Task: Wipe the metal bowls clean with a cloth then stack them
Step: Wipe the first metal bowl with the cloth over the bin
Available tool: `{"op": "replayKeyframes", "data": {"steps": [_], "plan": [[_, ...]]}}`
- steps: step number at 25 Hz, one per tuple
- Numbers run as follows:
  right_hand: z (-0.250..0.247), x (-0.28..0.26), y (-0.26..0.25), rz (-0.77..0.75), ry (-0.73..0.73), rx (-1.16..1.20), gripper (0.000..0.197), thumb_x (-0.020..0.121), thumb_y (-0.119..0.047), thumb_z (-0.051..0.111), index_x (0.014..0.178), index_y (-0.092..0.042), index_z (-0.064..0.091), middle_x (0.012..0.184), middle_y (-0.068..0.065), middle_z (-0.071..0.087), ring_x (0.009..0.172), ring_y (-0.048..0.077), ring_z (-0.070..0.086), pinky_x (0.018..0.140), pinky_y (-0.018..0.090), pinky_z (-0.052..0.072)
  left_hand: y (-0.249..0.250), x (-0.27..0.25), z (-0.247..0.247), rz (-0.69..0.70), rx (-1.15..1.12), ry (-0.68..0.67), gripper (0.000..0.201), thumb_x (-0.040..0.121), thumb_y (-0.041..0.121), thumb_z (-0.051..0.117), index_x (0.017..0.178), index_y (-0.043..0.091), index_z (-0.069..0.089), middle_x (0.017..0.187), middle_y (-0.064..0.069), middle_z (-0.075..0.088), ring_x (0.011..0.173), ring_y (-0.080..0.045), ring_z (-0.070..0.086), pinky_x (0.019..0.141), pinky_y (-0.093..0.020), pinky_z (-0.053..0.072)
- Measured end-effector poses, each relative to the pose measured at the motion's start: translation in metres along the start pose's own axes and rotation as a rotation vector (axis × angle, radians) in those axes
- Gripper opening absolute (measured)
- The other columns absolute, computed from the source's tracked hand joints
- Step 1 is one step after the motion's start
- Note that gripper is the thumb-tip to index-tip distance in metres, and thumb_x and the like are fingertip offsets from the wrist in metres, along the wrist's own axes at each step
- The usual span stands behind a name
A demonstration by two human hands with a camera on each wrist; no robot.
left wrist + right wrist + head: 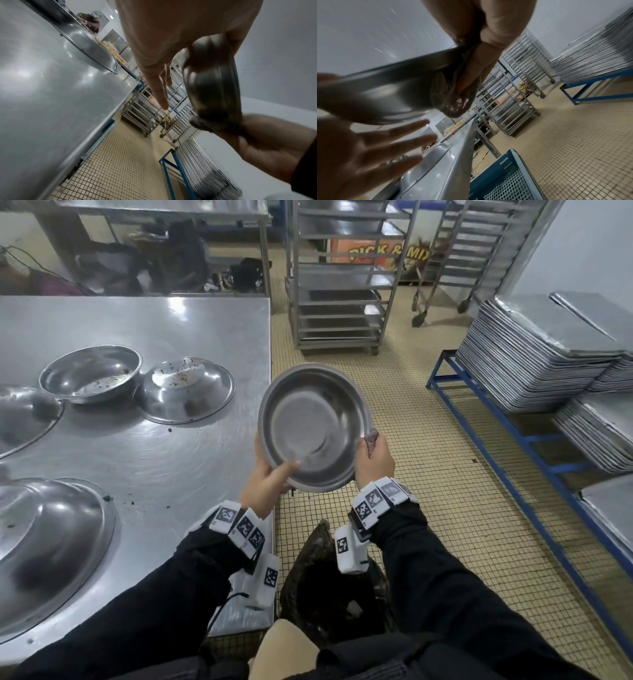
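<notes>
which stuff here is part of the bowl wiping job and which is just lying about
Job:
- round metal bowl held up in both hands
- dark cloth at its rim, in right hand
- dirty metal bowls on steel table

Lying about:
- stacked grey metal trays
- wheeled steel tray rack
- blue plastic crate

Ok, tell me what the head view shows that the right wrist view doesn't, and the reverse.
Head view only: the inside of the held bowl, plus a crumb-soiled upright bowl and overturned bowls on the steel table. Right wrist view only: the dark cloth pressed against the bowl's outside by the right hand, and a blue crate below. Both: left hand on the bowl's rim, tray racks, tiled floor.
</notes>
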State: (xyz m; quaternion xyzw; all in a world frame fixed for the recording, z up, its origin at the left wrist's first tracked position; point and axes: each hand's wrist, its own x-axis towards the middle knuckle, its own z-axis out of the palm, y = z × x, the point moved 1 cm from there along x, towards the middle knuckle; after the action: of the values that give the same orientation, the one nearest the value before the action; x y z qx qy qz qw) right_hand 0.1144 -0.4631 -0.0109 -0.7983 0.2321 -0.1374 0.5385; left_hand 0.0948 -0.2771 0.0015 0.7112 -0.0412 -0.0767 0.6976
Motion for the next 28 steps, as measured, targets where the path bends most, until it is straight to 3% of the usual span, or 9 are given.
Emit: {"op": "replayKeyframes", "data": {"steps": [3,6,9,12,16,19,22,24,28], "plan": [[0.007,-0.01,-0.002,-0.038,-0.087,0.055,0.021,0.101,-0.027,0.039,0.107,-0.013,0.053,0.078,-0.006,0.058,0.065,0.004,0.056,0.056,0.018,0.045,-0.009,0.005,-0.001,-0.063,-0.07,0.174,0.041,0.096,0.012,0.05,0.136,0.015,0.04,0.103,-0.005,0.064,0.084,-0.011,0.07,0.068,-0.024,0.057],[0.005,-0.013,0.005,-0.098,-0.167,-0.104,0.024,0.101,-0.03,0.037,0.111,-0.016,0.054,0.082,-0.004,0.06,0.069,0.008,0.058,0.063,0.023,0.051,-0.006,0.013,-0.015,-0.036,-0.045,0.272,0.035,0.1,0.017,0.042,0.135,0.017,0.042,0.11,0.0,0.061,0.1,-0.014,0.062,0.089,-0.028,0.051],[0.002,-0.016,0.012,-0.35,-0.157,-0.381,0.027,0.099,-0.025,0.041,0.116,-0.007,0.054,0.107,0.003,0.055,0.082,0.01,0.055,0.076,0.028,0.053,0.0,0.013,-0.024,0.023,0.04,0.236,0.032,0.104,0.02,0.035,0.136,0.025,0.037,0.116,0.004,0.055,0.103,-0.011,0.054,0.081,-0.014,0.039],[0.014,-0.031,-0.001,-0.573,-0.275,-0.39,0.037,0.096,-0.025,0.048,0.129,-0.007,0.051,0.127,0.007,0.045,0.09,0.01,0.054,0.085,0.023,0.051,-0.003,0.012,-0.03,0.034,0.109,0.164,0.047,0.104,0.028,0.033,0.15,0.021,0.023,0.131,-0.007,0.051,0.115,-0.02,0.053,0.082,-0.011,0.044],[0.044,-0.07,-0.014,-0.722,-0.669,-0.416,0.048,0.099,-0.038,0.038,0.143,-0.02,0.036,0.14,0.003,0.047,0.123,0.018,0.048,0.109,0.03,0.031,0.002,0.013,-0.023,0.06,0.119,0.197,0.046,0.104,0.034,0.032,0.146,0.016,0.032,0.129,-0.015,0.055,0.118,-0.025,0.054,0.091,-0.024,0.047],[0.042,-0.071,-0.002,-0.762,-0.715,-0.642,0.051,0.1,-0.046,0.022,0.147,-0.027,0.028,0.149,-0.004,0.036,0.138,0.015,0.031,0.114,0.036,0.025,0.015,0.015,-0.027,0.132,0.107,0.23,0.041,0.104,0.032,0.031,0.141,0.014,0.039,0.12,-0.018,0.057,0.108,-0.028,0.057,0.096,-0.037,0.047],[0.027,-0.047,0.016,-0.785,-0.633,-0.778,0.065,0.094,-0.053,0.007,0.146,-0.023,0.033,0.149,0.0,0.037,0.141,0.019,0.026,0.114,0.039,0.022,0.018,0.014,-0.027,0.162,0.139,0.163,0.036,0.105,0.029,0.031,0.137,0.016,0.04,0.113,0.009,0.057,0.101,0.005,0.056,0.084,-0.012,0.048],[0.029,-0.047,0.016,-0.755,-0.669,-0.751,0.073,0.088,-0.056,0.001,0.148,-0.023,0.027,0.152,0.0,0.031,0.143,0.019,0.02,0.116,0.038,0.016,0.015,0.012,-0.02,0.186,0.16,0.146,0.031,0.105,0.025,0.029,0.135,0.022,0.036,0.113,0.016,0.051,0.098,0.017,0.052,0.076,-0.001,0.042],[0.049,-0.082,0.0,-0.705,-0.725,-0.49,0.054,0.101,-0.042,0.021,0.15,-0.02,0.014,0.157,-0.001,0.017,0.145,0.012,0.009,0.114,0.021,-0.005,0.013,0.009,-0.016,0.256,0.184,0.186,0.038,0.105,0.028,0.03,0.141,0.016,0.036,0.124,-0.005,0.056,0.109,-0.01,0.057,0.077,-0.007,0.047]]}}
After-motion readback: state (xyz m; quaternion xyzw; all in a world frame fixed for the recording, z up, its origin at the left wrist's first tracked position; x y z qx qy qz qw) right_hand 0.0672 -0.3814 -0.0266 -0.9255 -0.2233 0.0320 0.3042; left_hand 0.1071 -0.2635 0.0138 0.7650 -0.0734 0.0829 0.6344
